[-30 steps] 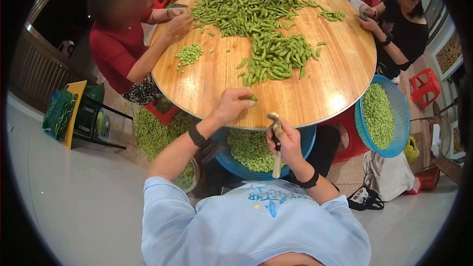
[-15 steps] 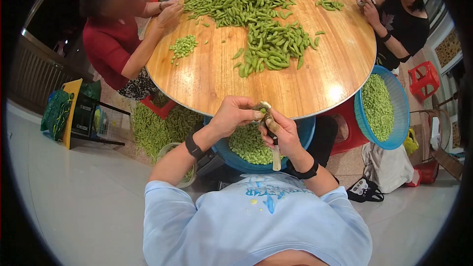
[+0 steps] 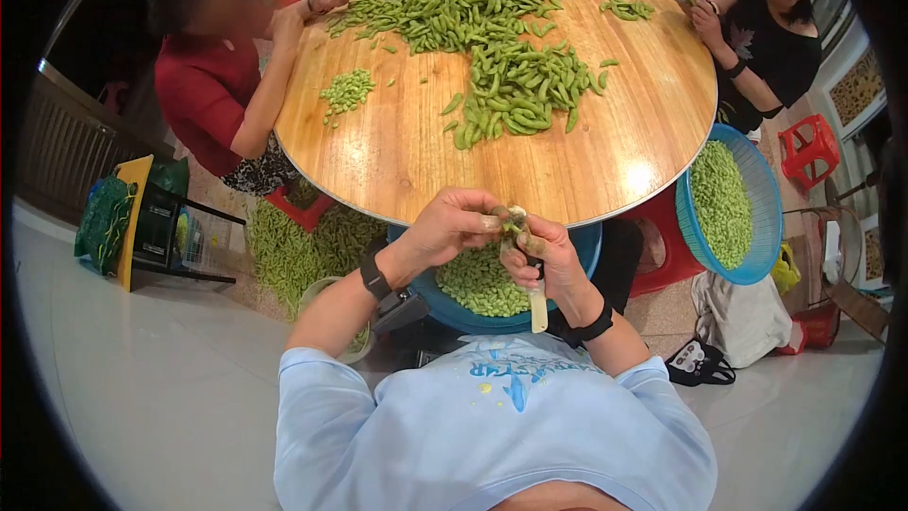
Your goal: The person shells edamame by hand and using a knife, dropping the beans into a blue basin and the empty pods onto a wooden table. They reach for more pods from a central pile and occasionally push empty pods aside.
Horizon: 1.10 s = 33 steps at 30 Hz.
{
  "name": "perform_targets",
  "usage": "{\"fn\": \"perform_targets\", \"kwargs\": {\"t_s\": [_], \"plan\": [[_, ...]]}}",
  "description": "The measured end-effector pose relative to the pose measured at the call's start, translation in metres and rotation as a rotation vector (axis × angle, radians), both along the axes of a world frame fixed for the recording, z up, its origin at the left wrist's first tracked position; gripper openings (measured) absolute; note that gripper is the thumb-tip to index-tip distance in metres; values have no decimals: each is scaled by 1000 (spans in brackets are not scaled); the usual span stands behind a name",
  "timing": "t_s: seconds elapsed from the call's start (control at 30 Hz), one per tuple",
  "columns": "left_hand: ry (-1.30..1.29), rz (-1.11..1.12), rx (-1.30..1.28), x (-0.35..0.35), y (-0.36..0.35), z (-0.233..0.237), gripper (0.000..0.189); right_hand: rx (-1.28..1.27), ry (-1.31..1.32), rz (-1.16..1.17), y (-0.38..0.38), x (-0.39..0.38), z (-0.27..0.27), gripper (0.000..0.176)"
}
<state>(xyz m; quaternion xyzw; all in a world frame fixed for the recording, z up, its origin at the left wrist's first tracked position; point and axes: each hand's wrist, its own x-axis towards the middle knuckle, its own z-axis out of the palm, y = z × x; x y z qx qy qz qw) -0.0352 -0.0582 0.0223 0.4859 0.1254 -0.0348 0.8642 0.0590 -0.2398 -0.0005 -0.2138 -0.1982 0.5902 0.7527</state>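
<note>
Item: soybean pod [image 3: 512, 220], pinched between the fingertips of left hand [image 3: 452, 227] and right hand [image 3: 551, 263], just off the desk [image 3: 407, 166] edge, above blue basin [image 3: 588, 244]. Right hand also gripped pale-handled knife [image 3: 537, 307]. One second earlier, left hand rested on desk, apart from right hand.

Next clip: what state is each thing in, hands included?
left hand, fingers pinched on the pod
right hand, closed on the tool, touching the pod
pod, held between both hands above the basin
tool, handle pointing down
basin, part full of shelled beans
basket, heaped with beans
table, piled with pods
</note>
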Motion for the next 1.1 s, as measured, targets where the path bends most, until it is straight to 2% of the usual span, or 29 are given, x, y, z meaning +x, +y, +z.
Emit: {"fn": "perform_targets", "kwargs": {"t_s": [0.07, 0.13, 0.2, 0.27, 0.3, 0.33, 0.37, 0.4, 0.43, 0.47, 0.5, 0.53, 0.6, 0.67, 0.7, 0.77, 0.8, 0.87, 1.0, 1.1], "plan": [[-46, -65, -188, 1, -2, -3, 10, -36, -59, -18, -4, 0, 7, 36], [-2, -39, -223, 4, -9, 2, 9, -74, -122, -35, -6, -2, 7, 36], [34, -12, -254, 5, -12, 1, 9, -230, -728, -377, -3, -6, 0, 32], [33, 61, 137, 6, -13, -6, 9, -344, -607, -326, -3, -7, 0, 39], [71, 61, 201, 6, -15, -2, 9, -398, -602, -375, 0, -11, -2, 41], [89, 53, 452, 7, -16, 1, 12, -376, -558, -370, 2, -12, -8, 44], [-83, 92, 794, 6, -16, 4, 15, -336, -609, -417, 2, -14, -10, 41], [-103, 76, 1014, 0, -16, 13, 14, -312, -561, -410, 4, -17, -10, 46], [-234, 98, 1348, -9, -13, 19, 13, -290, -561, -432, 5, -20, -8, 47], [-244, 40, 1545, -18, -10, 30, 10, -276, -549, -392, 3, -19, -12, 43], [-145, -74, 1797, -30, -7, 43, 6, -276, -620, -396, -1, -15, -21, 40], [-9, -189, 1936, -44, -1, 54, 4, -276, -680, -388, -3, -13, -28, 38], [221, -316, 2008, -64, 18, 61, 7, -296, -673, -437, -12, -2, -15, 35], [97, -231, 2154, -58, 23, 74, 12, -306, -656, -469, -9, 8, -8, 33], [103, -237, 2154, -47, 26, 71, 12, -319, -687, -525, -5, 13, -7, 33], [-25, 47, 1617, -14, 39, 47, 18, -353, -745, -622, 8, 23, -9, 30], [-89, 88, 1601, 4, 42, 33, 17, -348, -747, -624, 14, 24, -14, 30], [-144, 147, 1636, 39, 48, 10, 17, -355, -1109, -821, 20, 26, -21, 28], [-67, 168, 1779, 75, 49, -6, 20, -379, -1122, -832, 17, 28, -21, 28], [-27, 192, 1743, 81, 55, -13, 20, -429, -1056, -796, 18, 28, -25, 30]]}}
